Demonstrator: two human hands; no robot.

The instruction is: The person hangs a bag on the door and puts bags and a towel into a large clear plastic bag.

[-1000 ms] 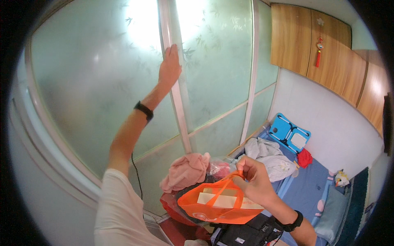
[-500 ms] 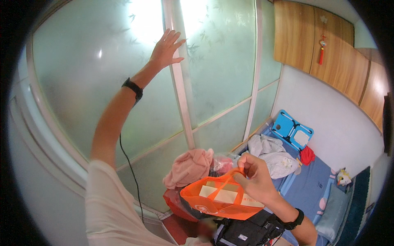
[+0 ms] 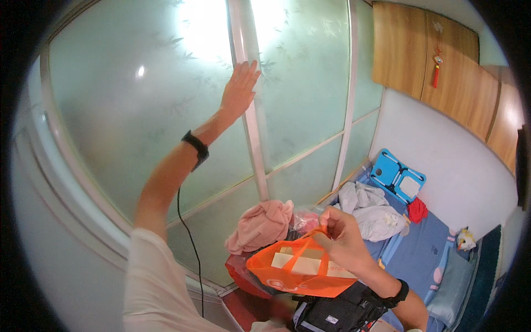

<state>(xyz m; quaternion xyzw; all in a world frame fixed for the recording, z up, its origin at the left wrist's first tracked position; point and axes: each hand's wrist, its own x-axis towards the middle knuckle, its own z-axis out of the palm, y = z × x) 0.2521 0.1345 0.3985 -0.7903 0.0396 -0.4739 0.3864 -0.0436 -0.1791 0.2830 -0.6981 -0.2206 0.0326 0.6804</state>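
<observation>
Fingers stretched out, my left hand (image 3: 241,88) lies at the pale upright frame (image 3: 253,141) of the frosted glass door (image 3: 149,122). My right hand (image 3: 345,238) is closed round the handles of an orange shopping bag (image 3: 304,286) and holds it up by them. A white box (image 3: 293,264) shows inside the bag's open top. Behind the bag are a pink fluffy cloth (image 3: 260,226) and a clear plastic bag (image 3: 306,218) with something pinkish in it. A black backpack (image 3: 334,310) is below the orange bag.
At the right a bed with a blue sheet (image 3: 412,252) carries grey-white bedding (image 3: 370,213), a blue folding table (image 3: 398,176), a red cloth (image 3: 417,210) and a pillow (image 3: 451,288). Wooden wall cabinets (image 3: 459,83) hang above. A black cable (image 3: 192,243) dangles under my left arm.
My left hand has come down along the door frame, its fingers now closer together. The right hand keeps its hold on the orange bag. The whole view has shifted slightly.
</observation>
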